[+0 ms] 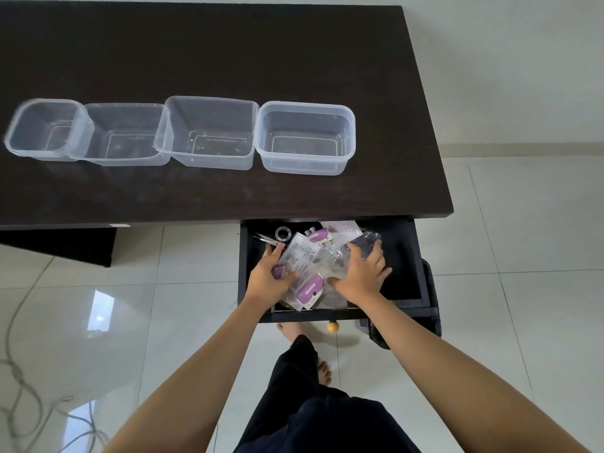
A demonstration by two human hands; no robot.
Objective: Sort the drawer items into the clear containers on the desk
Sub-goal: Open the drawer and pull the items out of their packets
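Both hands are in the drawer [402, 256] at 6 o'clock, left hand [269, 277] pinching a packet [302, 256], right hand [364, 273] splayed flat on the pile; slick packets may slip, and scissors [266, 238] could nick fingers, before reaching the empty containers [305, 137] at 11 o'clock.

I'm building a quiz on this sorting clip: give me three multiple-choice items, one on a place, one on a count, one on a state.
1. Where do the scissors lie?
A. in the drawer's far left corner
B. on the desk
C. in a container

2. How many clear containers stand on the desk?
A. two
B. four
C. six

3. What is the state of the rightmost container?
A. lidded
B. full of packets
C. empty

Answers:
1 A, they sit beside the tape roll in the open drawer.
2 B, four stand in a row.
3 C, its bare bottom shows through.
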